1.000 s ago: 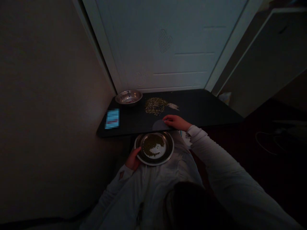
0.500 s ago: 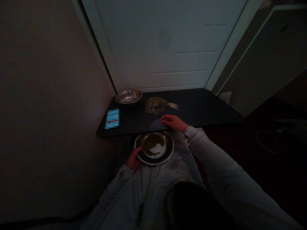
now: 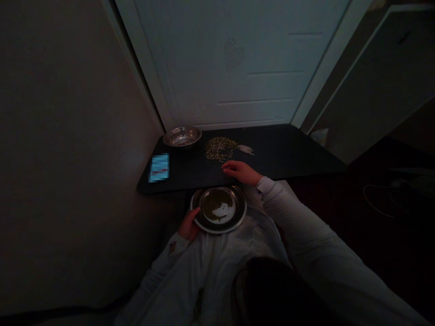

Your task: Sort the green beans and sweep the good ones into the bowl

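Gripping the steel bowl (image 3: 224, 213) of greenish grains (image 3: 210, 206) by its rim, below the near edge of the bench (image 3: 288, 154), it's the left hand (image 3: 189, 225)! Just inside that edge, the right hand (image 3: 243, 172) is curled, its hold impossible to tell, near the mixed pile (image 3: 220, 148), a second bowl (image 3: 176, 136) at the far left corner.

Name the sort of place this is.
Probably a room in a home: a pale door with embossed hearts, a dark flat tabletop before it, and a round metal bowl of greenish grains.
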Motion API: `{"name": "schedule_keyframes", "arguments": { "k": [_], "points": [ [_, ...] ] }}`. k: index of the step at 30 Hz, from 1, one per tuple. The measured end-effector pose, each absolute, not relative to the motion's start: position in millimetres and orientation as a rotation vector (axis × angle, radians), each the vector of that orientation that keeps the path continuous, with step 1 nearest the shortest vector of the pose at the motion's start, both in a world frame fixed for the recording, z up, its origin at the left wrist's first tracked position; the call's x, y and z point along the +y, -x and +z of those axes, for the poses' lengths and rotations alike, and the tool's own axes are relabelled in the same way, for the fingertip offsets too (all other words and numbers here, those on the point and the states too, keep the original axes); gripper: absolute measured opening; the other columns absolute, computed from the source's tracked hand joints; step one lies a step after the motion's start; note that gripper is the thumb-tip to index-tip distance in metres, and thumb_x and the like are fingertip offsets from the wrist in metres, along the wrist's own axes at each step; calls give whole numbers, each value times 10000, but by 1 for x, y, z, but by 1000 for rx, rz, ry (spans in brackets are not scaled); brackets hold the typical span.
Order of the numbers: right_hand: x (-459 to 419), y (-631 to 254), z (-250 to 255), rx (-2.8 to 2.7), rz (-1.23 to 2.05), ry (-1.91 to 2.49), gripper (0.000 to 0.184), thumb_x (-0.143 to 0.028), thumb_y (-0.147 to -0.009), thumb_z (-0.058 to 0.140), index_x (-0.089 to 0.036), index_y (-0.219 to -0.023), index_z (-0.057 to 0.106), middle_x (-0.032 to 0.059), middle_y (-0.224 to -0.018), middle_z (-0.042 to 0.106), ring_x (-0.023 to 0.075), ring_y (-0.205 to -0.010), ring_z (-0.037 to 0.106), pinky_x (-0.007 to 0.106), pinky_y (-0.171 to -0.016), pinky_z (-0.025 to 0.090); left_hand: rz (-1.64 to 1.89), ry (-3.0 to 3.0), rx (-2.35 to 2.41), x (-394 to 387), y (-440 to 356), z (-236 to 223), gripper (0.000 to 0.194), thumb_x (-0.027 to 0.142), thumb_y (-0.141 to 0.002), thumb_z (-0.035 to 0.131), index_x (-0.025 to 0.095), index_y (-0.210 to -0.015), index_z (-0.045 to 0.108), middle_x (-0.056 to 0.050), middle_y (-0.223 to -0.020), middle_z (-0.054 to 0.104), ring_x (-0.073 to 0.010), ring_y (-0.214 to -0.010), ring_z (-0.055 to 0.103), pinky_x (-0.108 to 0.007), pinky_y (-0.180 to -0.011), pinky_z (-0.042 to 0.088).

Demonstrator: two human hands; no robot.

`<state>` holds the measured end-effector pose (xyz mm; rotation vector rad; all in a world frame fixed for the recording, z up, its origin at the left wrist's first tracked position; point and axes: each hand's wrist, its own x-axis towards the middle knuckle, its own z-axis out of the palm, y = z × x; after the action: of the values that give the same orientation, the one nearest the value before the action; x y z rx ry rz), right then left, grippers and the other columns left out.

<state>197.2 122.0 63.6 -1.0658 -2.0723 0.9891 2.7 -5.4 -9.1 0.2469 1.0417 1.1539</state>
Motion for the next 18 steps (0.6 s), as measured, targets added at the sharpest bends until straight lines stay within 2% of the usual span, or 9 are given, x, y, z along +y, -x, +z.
{"name": "schedule_keyframes", "arguments": {
  "k": [8,12,18],
  "points": [
    [133,-205,65,-2000,715,1284,208,-260,-735,469,-150,-884,563,5,-660,585,97,-599,501,221,-591,378,1162,-256,1029,-6,-2,-8,192,233,-631,587,136,-791,629,-74,-851,690,-251,-1060,500,-341,-908,391],
    [130,-203,62,-2048,776,1232,212,-269,-732,473,-152,-885,560,1,-672,584,97,-621,511,220,-612,382,1168,-253,987,-6,-2,-10,219,238,-639,581,141,-831,624,-67,-855,690,-241,-1070,493,-341,-915,383],
    [121,-202,64,-2125,993,1096,241,-304,-717,479,-144,-877,562,-13,-638,570,92,-604,513,212,-596,380,1151,-285,1012,-5,-1,-11,203,256,-621,595,143,-786,629,-72,-854,691,-253,-1074,487,-348,-917,379]
  ]
}}
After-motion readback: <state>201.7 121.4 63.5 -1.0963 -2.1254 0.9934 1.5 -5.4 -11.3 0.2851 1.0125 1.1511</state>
